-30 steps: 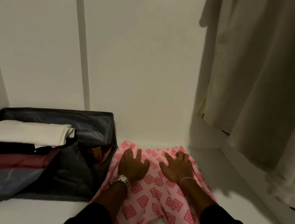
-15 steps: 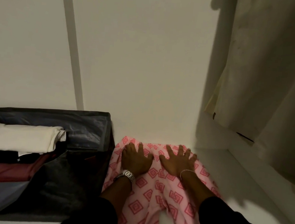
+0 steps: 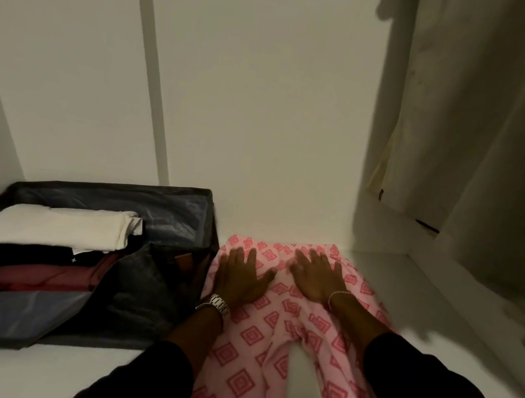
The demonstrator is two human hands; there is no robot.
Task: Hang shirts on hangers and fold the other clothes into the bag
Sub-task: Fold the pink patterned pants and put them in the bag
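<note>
A: Where are the pink patterned trousers [image 3: 274, 337] found?

B: They are spread flat on the white shelf floor [image 3: 437, 317], waistband toward the back wall [image 3: 264, 117], legs running toward the viewer with a gap between them. They lie just beside the open dark bag [image 3: 146, 284], touching or nearly touching its side.

A: How are they held?

B: Nothing is gripped. The left hand [image 3: 240, 278] and the right hand [image 3: 316, 278] are laid flat on the waist area, fingers straight and spread, palms pressed onto the cloth.

A: What is judged to be the step in hand?

B: Smoothing before folding, it seems. It would be done well if wrinkles were swept outward from the middle to the side seams, and the legs then brought one over the other so the edges match.

A: What should be watched?

B: The fold is best sized to the room left in the bag, where a white folded garment [image 3: 55, 227] sits on a stack of dark and red pieces [image 3: 33, 274]. The pale garment hanging [image 3: 475, 125] at the right should be kept out of the fold.
</note>
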